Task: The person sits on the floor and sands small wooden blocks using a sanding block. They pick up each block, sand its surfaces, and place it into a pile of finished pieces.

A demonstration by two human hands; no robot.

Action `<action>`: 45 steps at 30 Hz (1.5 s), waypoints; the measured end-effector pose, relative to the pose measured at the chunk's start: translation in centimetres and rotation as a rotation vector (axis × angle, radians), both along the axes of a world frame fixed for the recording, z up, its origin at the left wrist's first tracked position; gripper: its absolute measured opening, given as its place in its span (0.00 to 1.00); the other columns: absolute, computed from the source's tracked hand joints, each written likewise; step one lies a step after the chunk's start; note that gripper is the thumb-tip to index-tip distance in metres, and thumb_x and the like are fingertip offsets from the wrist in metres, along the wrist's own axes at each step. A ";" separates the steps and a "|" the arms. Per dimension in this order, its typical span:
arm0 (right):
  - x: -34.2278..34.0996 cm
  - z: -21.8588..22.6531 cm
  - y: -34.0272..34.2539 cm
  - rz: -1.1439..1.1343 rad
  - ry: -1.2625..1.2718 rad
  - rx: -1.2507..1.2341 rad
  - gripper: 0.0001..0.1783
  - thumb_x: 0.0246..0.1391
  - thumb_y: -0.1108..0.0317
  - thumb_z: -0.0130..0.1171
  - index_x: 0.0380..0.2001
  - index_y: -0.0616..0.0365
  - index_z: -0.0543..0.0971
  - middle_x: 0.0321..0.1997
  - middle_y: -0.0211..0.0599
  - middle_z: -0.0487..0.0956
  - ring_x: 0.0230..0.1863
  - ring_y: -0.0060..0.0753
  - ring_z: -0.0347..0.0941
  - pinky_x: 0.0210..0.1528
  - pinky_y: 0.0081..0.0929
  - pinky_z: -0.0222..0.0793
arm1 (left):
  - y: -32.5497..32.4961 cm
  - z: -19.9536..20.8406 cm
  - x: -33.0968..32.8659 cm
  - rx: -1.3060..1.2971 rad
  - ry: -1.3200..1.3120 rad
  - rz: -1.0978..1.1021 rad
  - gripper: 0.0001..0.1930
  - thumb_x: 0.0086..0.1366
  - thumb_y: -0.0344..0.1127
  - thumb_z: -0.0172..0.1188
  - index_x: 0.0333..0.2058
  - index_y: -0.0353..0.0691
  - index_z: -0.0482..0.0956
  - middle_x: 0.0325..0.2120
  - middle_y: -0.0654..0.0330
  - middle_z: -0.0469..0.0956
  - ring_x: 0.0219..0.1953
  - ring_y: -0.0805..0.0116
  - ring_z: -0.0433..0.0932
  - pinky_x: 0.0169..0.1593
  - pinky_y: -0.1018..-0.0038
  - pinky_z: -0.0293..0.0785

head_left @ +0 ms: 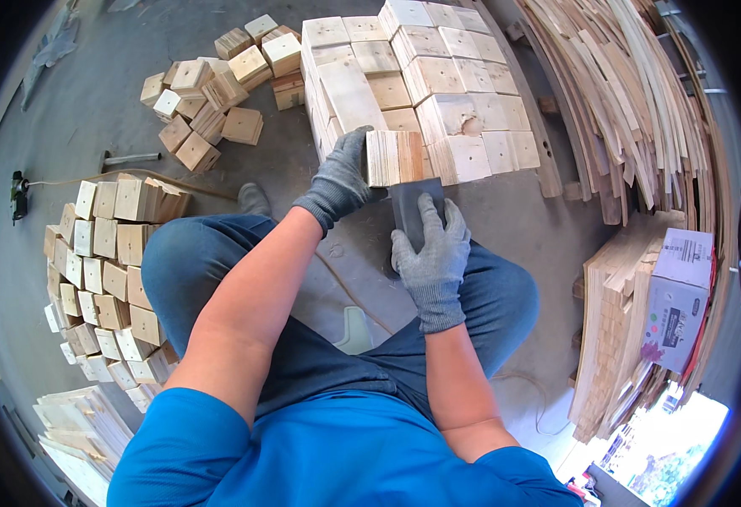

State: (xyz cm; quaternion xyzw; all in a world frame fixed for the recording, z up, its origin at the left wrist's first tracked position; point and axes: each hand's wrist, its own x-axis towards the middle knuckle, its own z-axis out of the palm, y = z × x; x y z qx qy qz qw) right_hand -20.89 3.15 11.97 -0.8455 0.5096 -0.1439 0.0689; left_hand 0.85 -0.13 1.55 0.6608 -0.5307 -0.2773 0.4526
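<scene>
Between my knees, a squared wood block with layered strips on its face is gripped by my left hand, which wears a grey glove and wraps round the block's left side. My right hand, gloved in grey too, holds a dark grey flat sheet that looks like sandpaper. Its thumb and fingers press on the sheet, whose upper edge meets the lower right of the block. Just beyond my hands rises a large stack of pale wood blocks.
Loose blocks lie heaped at the far left, and a tall pile of blocks stands by my left knee. Long wood strips fill the right side. A purple-white carton rests on stacked timber. A hose crosses the floor.
</scene>
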 end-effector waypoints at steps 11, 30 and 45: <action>8.2 0.4 -11.7 -0.069 0.018 -0.059 0.37 0.51 0.51 0.73 0.66 0.46 0.79 0.64 0.58 0.75 0.62 0.63 0.74 0.63 0.57 0.73 | 0.3 -1.3 0.0 -0.107 -0.063 0.015 0.60 0.39 0.49 0.88 0.69 0.38 0.64 0.63 0.44 0.70 0.65 0.43 0.72 0.71 0.57 0.68; 0.7 0.1 -1.6 0.002 -0.022 0.001 0.42 0.52 0.54 0.75 0.71 0.46 0.75 0.69 0.61 0.69 0.66 0.66 0.68 0.68 0.58 0.66 | -0.2 -0.7 -0.5 -0.058 0.019 0.018 0.60 0.38 0.44 0.89 0.70 0.40 0.64 0.61 0.43 0.70 0.64 0.42 0.73 0.70 0.57 0.71; 9.7 4.5 -19.0 0.065 0.082 0.279 0.39 0.48 0.48 0.70 0.63 0.53 0.82 0.59 0.57 0.83 0.61 0.55 0.79 0.65 0.45 0.75 | 0.3 0.2 -0.6 -0.075 0.004 0.037 0.57 0.43 0.49 0.88 0.68 0.37 0.65 0.61 0.43 0.71 0.63 0.45 0.74 0.69 0.58 0.72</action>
